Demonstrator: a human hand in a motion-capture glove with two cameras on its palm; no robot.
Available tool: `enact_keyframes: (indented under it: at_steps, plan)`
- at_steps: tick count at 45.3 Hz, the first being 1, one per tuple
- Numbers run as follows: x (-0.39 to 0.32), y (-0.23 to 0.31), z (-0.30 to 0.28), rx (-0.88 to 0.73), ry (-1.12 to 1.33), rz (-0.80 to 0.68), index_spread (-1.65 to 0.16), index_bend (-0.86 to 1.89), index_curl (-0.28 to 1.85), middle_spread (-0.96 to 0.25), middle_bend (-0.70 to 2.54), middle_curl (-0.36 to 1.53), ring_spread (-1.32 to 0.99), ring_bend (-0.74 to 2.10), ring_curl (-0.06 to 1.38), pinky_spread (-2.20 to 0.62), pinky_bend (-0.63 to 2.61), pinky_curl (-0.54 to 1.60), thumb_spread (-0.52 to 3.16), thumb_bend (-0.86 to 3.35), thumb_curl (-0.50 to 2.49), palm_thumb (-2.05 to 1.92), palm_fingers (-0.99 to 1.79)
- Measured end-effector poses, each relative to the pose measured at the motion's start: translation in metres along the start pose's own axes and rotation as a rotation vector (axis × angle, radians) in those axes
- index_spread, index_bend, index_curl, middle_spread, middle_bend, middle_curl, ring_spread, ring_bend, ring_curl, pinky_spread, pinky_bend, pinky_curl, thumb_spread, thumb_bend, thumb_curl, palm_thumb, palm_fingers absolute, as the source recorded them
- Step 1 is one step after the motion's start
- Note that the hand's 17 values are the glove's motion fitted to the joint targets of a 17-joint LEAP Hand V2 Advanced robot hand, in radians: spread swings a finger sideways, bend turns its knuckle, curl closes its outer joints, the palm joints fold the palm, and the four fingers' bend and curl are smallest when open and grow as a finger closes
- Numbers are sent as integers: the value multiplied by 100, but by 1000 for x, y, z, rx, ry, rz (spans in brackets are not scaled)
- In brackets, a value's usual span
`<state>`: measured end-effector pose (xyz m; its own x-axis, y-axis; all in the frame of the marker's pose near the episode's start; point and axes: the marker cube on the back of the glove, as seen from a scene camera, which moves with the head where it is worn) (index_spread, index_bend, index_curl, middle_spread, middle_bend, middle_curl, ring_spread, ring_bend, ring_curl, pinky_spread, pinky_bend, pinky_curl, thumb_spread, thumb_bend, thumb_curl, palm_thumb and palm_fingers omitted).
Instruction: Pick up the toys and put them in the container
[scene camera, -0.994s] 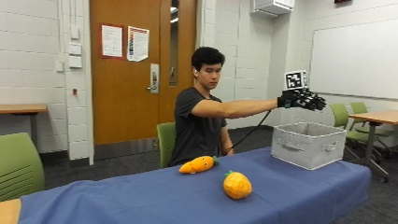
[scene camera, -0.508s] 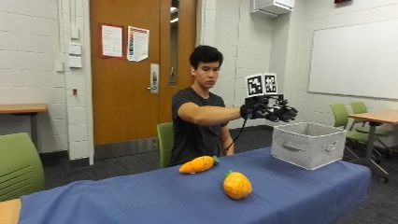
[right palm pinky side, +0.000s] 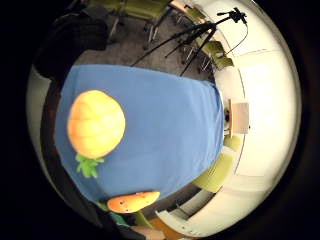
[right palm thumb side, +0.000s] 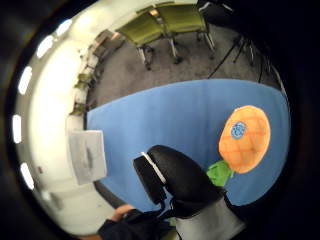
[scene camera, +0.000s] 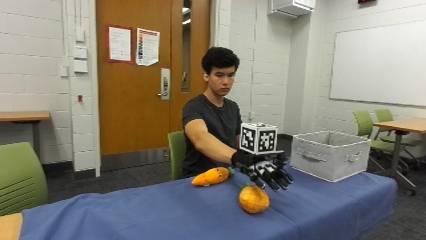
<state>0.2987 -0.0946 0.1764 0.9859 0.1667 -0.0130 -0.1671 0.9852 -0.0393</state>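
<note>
In the outside view my gloved right hand (scene camera: 267, 172) hangs just above and slightly right of an orange pineapple toy (scene camera: 253, 199) on the blue tablecloth (scene camera: 146, 210). Its fingers are spread downward and hold nothing. An orange carrot toy (scene camera: 212, 176) lies behind the pineapple, near the person's side of the table. The grey fabric container (scene camera: 330, 154) stands at the table's right end. In the palm views the pineapple (right palm pinky side: 95, 123) (right palm thumb side: 244, 139) lies close below the palm, with the carrot (right palm pinky side: 132, 201) at the cloth's edge. The gloved thumb (right palm thumb side: 172, 177) shows apart from the toy.
Green chairs (scene camera: 20, 175) stand at the left and behind the table at the right (scene camera: 377, 131). A wooden table (scene camera: 402, 125) sits at the far right. A tripod (right palm pinky side: 200, 35) stands on the floor beyond the table's front edge.
My hand has come away from above the container, moving left and down to just over the pineapple. Both toys and the container lie where they were.
</note>
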Motion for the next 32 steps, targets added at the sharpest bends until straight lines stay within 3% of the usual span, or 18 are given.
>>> enact_keyframes:
  at_steps: [19,27,32]
  plan:
    - [26,12,81,-146,-24,30,-33,19,38,-15,20,50,-22,36,22,-4,85,32,102,-8,21,-10,-5]
    - [33,24,84,-183,-16,29,-38,67,52,-13,9,42,-17,18,18,-6,79,31,104,-3,22,-3,9]
    - [34,27,79,-149,-34,40,-36,77,59,-12,15,40,-18,28,21,-9,74,30,107,0,24,4,18]
